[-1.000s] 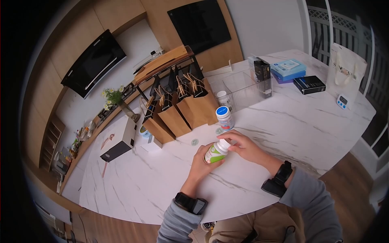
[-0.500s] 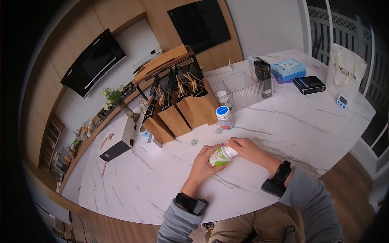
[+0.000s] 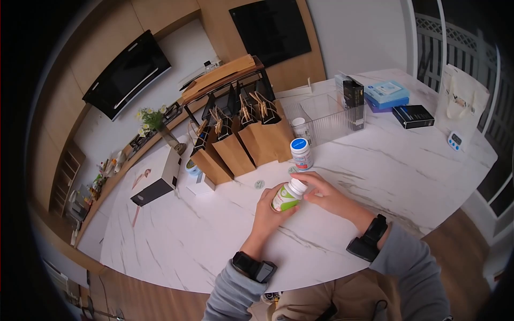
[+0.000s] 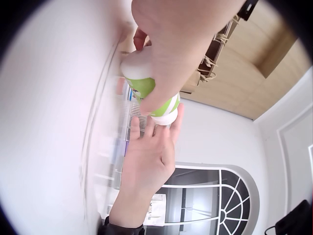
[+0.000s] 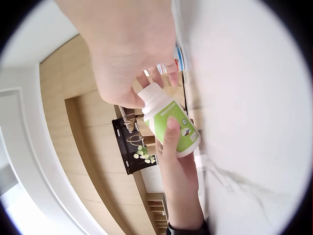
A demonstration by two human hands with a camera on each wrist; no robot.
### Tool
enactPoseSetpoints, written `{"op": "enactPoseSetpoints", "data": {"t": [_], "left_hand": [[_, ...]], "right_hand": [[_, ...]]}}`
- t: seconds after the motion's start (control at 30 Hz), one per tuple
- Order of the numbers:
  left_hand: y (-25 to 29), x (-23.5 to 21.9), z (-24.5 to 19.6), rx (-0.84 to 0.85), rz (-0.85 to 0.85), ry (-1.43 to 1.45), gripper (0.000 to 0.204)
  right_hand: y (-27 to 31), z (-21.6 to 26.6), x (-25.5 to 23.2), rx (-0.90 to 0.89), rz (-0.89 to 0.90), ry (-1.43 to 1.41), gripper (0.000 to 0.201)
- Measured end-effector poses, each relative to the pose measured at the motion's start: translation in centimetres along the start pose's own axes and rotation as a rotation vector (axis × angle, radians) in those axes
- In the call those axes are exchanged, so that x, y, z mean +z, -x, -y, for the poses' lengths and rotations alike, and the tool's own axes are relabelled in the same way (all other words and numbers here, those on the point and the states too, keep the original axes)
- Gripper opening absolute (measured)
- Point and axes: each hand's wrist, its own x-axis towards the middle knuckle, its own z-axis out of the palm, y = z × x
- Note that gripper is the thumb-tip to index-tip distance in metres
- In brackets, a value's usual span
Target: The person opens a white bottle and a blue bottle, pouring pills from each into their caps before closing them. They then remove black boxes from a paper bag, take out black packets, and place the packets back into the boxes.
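Observation:
My left hand is wrapped round a white bottle with a green label, holding it tilted over the table. In the right wrist view the left thumb presses on the label. The ribbed white cap is on the bottle. My right hand is at the cap, its spread fingers touching it; the left wrist view shows that palm and its mostly straight fingers beside the cap. A second white bottle with a blue lid stands upright just beyond the hands.
Brown paper bags stand beside a clear bin. Left lie a white-and-black box and a small white box. Blue boxes, a black box, a timer and a white bag are right.
The right fingers, closed round the cap half a second ago, have spread and loosened. The held bottle has shifted slightly left and tilts more upright. The head view has shifted slightly.

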Motion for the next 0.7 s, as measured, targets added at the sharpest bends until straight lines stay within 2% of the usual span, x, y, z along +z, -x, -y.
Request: {"op": "enactPoseSetpoints", "data": {"t": [0.17, 0.23, 0.27, 0.3, 0.37, 0.4, 0.43, 0.5, 0.53, 0.6, 0.63, 0.7], "left_hand": [[0.1, -0.3, -0.4, 0.019, -0.059, -0.044, 0.055], [0.2, -0.4, -0.6, 0.022, -0.09, -0.014, 0.055], [0.3, -0.6, -0.8, 0.017, -0.057, -0.035, 0.055], [0.3, -0.8, -1.0, 0.011, -0.021, -0.06, 0.055], [0.4, -1.0, -1.1, 0.023, -0.044, -0.052, 0.055], [0.5, -1.2, -1.2, 0.058, -0.018, -0.041, 0.055], [0.6, -1.4, -1.2, 0.095, 0.007, -0.031, 0.056], [0.7, -1.8, -1.1, 0.077, -0.048, -0.021, 0.056], [0.6, -1.8, -1.0, 0.076, -0.06, -0.025, 0.057], [0.6, -1.9, -0.3, 0.06, -0.085, 0.001, 0.057], [0.6, -1.8, 0.0, 0.05, -0.078, -0.003, 0.057], [0.6, -1.7, 0.1, 0.039, -0.079, 0.04, 0.057]], "right_hand": [[-0.2, -0.7, -0.2, 0.032, 0.065, 0.128, 0.042], [-0.4, -0.5, -0.1, 0.125, 0.03, 0.082, 0.037], [-0.4, -1.1, 0.2, 0.034, -0.024, 0.15, 0.027], [-0.3, -1.2, 0.0, 0.043, 0.014, 0.18, 0.027], [-0.2, -1.5, 0.0, 0.378, -0.019, 0.072, 0.021], [0.1, -2.4, 0.2, 0.365, -0.084, -0.026, 0.032], [0.3, -3.3, -0.1, 0.371, -0.044, -0.003, 0.032], [0.4, -4.3, -1.5, 0.517, 0.065, -0.242, 0.043], [0.1, -3.9, -1.5, 0.531, 0.087, -0.207, 0.043], [0.1, -2.7, -0.3, 0.439, -0.123, -0.2, 0.055], [0.0, -1.9, 0.4, 0.453, -0.118, -0.168, 0.055], [-0.5, -0.6, 1.7, 0.268, -0.238, -0.22, 0.049]]}}
